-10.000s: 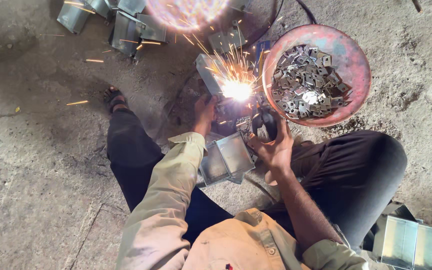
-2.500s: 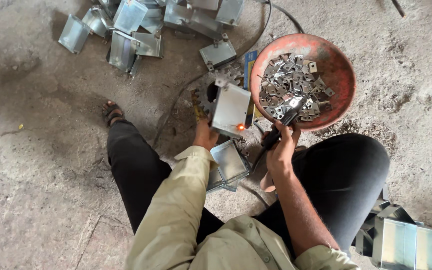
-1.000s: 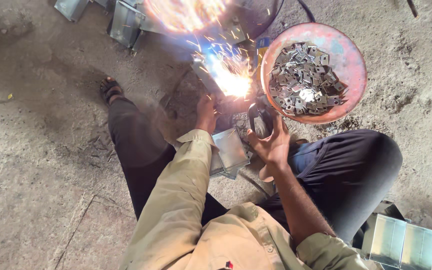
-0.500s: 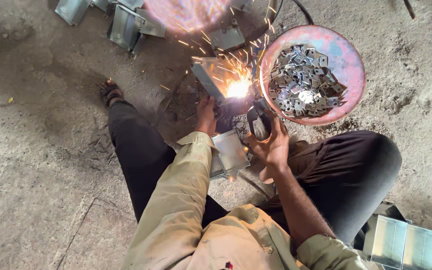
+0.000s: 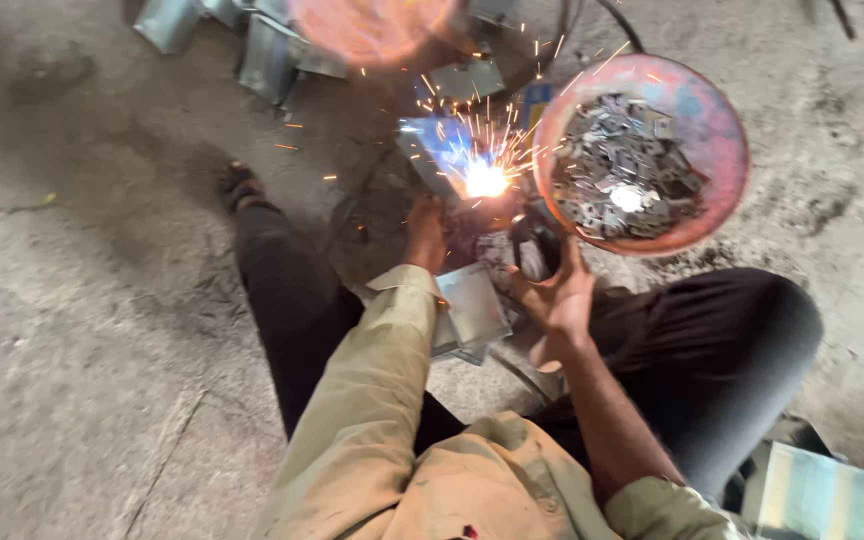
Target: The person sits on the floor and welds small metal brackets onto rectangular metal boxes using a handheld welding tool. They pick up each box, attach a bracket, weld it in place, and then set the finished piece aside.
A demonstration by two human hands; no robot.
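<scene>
Here the left hand [image 5: 426, 228] grips the near edge of a folded sheet-metal box [image 5: 440, 160], fingers closed on it, likely to steady it on the floor while sparks fly at its right corner. The box tilts, its long axis running away from the person. The right hand [image 5: 556, 290] wraps a dark welding holder [image 5: 535, 245] beside the red bowl [image 5: 714, 120] of metal pieces.

A rough metal workshop, with the work done on a bare, dusty concrete floor [image 5: 82, 330]. Welding sparks [image 5: 484, 178] fly at upper centre. Folded sheet-metal boxes [image 5: 270, 55] lie upper left, beside a red bowl [image 5: 717, 120] of small metal scraps.
</scene>
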